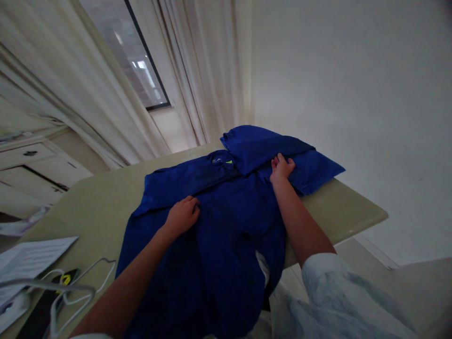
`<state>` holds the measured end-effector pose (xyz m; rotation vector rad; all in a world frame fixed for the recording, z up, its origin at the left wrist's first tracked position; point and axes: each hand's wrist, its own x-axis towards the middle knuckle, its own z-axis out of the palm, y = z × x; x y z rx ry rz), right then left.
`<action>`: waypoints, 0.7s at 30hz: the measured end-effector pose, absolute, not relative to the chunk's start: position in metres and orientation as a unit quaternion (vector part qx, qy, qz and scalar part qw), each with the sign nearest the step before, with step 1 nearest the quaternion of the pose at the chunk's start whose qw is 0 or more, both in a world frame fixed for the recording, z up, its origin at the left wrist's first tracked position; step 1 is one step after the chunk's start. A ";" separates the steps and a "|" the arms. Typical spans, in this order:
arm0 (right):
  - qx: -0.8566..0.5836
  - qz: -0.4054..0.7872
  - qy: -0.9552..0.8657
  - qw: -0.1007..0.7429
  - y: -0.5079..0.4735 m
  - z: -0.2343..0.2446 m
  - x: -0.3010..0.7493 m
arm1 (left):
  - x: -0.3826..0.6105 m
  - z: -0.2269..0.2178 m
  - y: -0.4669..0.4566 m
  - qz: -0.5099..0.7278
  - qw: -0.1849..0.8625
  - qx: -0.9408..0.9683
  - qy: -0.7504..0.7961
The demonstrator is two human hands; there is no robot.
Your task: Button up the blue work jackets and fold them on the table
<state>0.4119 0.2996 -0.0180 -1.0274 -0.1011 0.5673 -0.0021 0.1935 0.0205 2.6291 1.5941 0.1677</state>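
Note:
A dark blue shirt [229, 221] lies spread over the table, its lower part hanging toward me past the near edge. A small label with a bright green patch shows inside its neck. My left hand [183, 214] rests on the chest part, its fingers closed on a fold of cloth. Farther right, my right hand [281, 168] has its fingers bent and closed at the edge of a folded-over section near the sleeve. That section lies bunched at the back right. The fingertips of both hands are partly hidden.
The pale green table [102, 197] has a rounded left end and a corner at right. Papers [38, 256], white cables [88, 292] and a black strip-like object [44, 306] lie at lower left. Curtains [212, 61], a white wall [346, 103] and a cabinet [31, 165] surround it.

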 end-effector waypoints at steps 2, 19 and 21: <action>-0.428 0.312 -0.038 0.847 0.294 -0.013 0.421 | 0.013 0.019 0.206 0.114 -0.006 0.836 0.538; -0.627 0.063 -0.502 0.592 0.292 -0.013 0.319 | 0.018 -0.030 0.232 0.239 0.081 0.800 0.545; -0.660 0.052 -0.414 0.625 0.297 -0.015 0.338 | 0.020 -0.032 0.232 0.233 0.072 0.801 0.547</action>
